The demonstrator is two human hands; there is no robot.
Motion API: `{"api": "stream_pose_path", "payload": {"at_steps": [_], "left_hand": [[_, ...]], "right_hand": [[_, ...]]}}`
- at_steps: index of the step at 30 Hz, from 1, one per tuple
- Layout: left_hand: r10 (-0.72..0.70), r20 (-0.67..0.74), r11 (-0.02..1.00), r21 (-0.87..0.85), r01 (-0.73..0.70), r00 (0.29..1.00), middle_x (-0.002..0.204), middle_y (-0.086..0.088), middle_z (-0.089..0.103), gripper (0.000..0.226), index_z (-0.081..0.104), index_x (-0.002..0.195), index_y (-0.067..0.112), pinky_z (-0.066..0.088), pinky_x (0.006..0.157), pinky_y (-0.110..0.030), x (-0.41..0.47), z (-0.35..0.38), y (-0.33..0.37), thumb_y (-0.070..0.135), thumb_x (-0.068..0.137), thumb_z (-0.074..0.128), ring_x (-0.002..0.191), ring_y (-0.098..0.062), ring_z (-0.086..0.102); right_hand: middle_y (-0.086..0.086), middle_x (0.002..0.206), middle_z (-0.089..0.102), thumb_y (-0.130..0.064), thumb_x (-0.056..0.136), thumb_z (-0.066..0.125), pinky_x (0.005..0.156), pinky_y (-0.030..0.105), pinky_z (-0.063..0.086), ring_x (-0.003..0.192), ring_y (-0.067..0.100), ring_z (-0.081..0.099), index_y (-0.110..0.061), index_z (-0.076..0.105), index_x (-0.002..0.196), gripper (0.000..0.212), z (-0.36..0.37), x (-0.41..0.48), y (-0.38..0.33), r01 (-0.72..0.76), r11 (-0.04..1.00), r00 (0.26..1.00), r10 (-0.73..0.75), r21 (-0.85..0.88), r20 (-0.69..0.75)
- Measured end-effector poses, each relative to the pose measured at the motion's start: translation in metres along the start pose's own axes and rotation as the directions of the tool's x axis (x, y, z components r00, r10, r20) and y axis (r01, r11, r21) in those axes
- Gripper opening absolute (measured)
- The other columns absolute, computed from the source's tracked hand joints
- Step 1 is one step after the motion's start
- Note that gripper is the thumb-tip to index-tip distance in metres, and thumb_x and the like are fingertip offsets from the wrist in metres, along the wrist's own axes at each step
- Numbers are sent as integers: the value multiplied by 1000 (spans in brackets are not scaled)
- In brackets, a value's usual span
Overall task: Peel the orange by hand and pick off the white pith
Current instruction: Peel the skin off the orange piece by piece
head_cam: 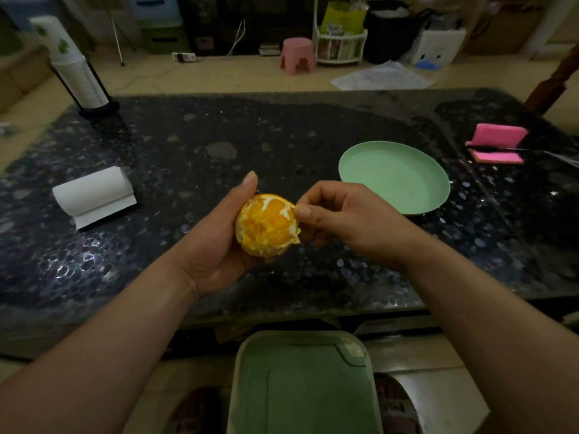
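Mostly peeled: my left hand (216,245) cups the orange (266,228) above the table (188,145), right hand (341,220) pinching peel (296,236) at its edge. Next, I'd judge: tear it free, then pick pith.

Pretty dim shot, murky all over, darkest toward the corners. The dark table (188,145) picked up speckly glare on its left side (its far edge bowed from the wide lens). Only the orange (266,227) looked bright; background stuff was soft.
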State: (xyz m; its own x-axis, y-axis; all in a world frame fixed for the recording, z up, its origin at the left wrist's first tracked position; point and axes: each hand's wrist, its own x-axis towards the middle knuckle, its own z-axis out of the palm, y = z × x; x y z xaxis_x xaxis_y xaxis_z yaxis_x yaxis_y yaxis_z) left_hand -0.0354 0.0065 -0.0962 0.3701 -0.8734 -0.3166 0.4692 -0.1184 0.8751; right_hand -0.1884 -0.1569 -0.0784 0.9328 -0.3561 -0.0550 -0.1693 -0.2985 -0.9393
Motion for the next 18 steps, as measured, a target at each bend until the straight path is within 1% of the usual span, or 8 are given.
{"api": "stream_pose_path", "payload": {"at_steps": [3, 6, 7, 9, 11, 13, 16, 18], "left_hand": [[13, -11, 1000, 4, -13, 1000, 102, -13, 74, 52, 78, 98, 16, 60, 70, -32, -1, 0, 1, 62, 91, 55, 87, -21, 71], [23, 7, 996, 87, -23, 1000, 102, -9, 76, 38, 83, 94, 21, 58, 90, -38, -1, 0, 0, 54, 94, 64, 93, -20, 72], [27, 10, 993, 116, -28, 1000, 108, -12, 74, 42, 80, 105, 16, 56, 98, -43, -1, 0, -1, 54, 92, 70, 98, -23, 71], [22, 3, 989, 146, -22, 1000, 118, -17, 69, 71, 64, 129, 2, 52, 105, -49, 1, -1, -3, 55, 83, 75, 105, -29, 68], [11, 2, 986, 168, -11, 1000, 122, -17, 66, 79, 54, 136, -3, 52, 101, -47, 1, 0, -2, 54, 86, 74, 108, -30, 64], [-8, -10, 982, 189, 9, 1000, 124, -17, 65, 74, 53, 140, -2, 51, 98, -46, 2, 0, -2, 51, 91, 70, 109, -30, 62], [-44, -24, 981, 190, 48, 999, 115, -13, 71, 57, 62, 136, 3, 56, 86, -40, 5, 3, -5, 45, 97, 66, 100, -24, 67], [-62, -33, 976, 208, 67, 998, 103, -8, 74, 46, 73, 122, 10, 57, 76, -34, 5, 6, -8, 45, 94, 66, 87, -17, 70]], "right_hand": [[1, 87, 78, -23, 105, 66, 72, 29, 62, 79, 15, 76, -12, 71, 104, 13, 0, -1, -4, -18, 998, 1000, 19, -60, 21], [0, 82, 77, -26, 103, 68, 64, 33, 59, 70, 17, 73, -21, 71, 100, 7, 4, -2, -6, -8, 960, 1000, 15, -280, 25], [-1, 79, 75, -27, 101, 69, 62, 33, 56, 66, 14, 69, -24, 71, 97, 5, 5, -1, -5, 5, 936, 1000, -1, -351, 13], [-2, 73, 70, -27, 97, 71, 57, 29, 49, 59, 6, 59, -25, 70, 91, 7, 7, -1, -3, 28, 898, 999, -41, -439, -22], [-2, 71, 67, -26, 95, 72, 55, 29, 46, 58, 5, 54, -23, 68, 88, 9, 8, -1, -2, 35, 882, 996, -67, -470, -52], [-3, 70, 64, -26, 94, 71, 55, 30, 45, 59, 7, 54, -24, 67, 87, 8, 8, -1, -1, 33, 869, 994, -79, -494, -72], [-6, 68, 61, -27, 92, 71, 54, 27, 43, 58, 7, 53, -25, 63, 81, 14, 11, 0, -1, 33, 844, 994, -83, -535, -69], [-7, 65, 59, -27, 90, 72, 53, 25, 40, 57, 7, 51, -26, 60, 75, 19, 14, 2, 0, 38, 831, 995, -80, -555, -53]]}}
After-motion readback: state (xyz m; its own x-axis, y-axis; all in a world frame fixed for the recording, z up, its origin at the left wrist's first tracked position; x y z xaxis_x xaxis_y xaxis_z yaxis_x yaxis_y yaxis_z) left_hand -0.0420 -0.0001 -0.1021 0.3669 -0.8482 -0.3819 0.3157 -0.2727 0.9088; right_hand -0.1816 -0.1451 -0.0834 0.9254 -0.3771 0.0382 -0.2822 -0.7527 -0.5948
